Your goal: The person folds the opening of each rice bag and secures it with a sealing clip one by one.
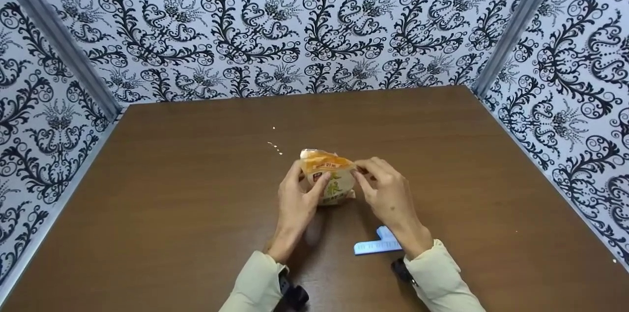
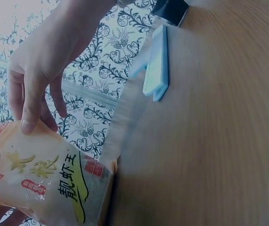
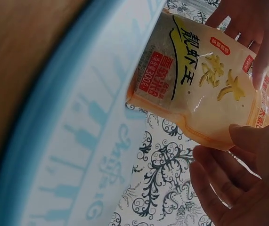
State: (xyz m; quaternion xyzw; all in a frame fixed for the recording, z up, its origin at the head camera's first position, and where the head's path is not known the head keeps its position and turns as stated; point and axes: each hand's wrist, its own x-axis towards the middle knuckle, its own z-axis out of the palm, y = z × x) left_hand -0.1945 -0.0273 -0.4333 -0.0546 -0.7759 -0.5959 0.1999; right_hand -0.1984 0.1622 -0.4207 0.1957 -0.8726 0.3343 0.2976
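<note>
An orange-edged plastic food bag point(image 1: 336, 186) with printed characters stands upright on the table between the hands. My left hand point(image 1: 297, 199) grips its left side, with the thumb lying across the front. At the upper right corner, my right hand point(image 1: 388, 189) pinches the bag's edge between thumb and fingers. The right wrist view shows the bag's printed front point(image 3: 205, 80) up close, with "300" in a red patch. A light-blue sealing clip point(image 1: 376, 247) lies on the table just under my right wrist, which covers its right end.
The brown wooden table point(image 1: 172, 194) is bounded by patterned walls point(image 1: 275, 22) at the back and both sides. Several small white crumbs point(image 1: 276, 148) lie behind the bag, to its left. The blue clip fills the left part of the right wrist view.
</note>
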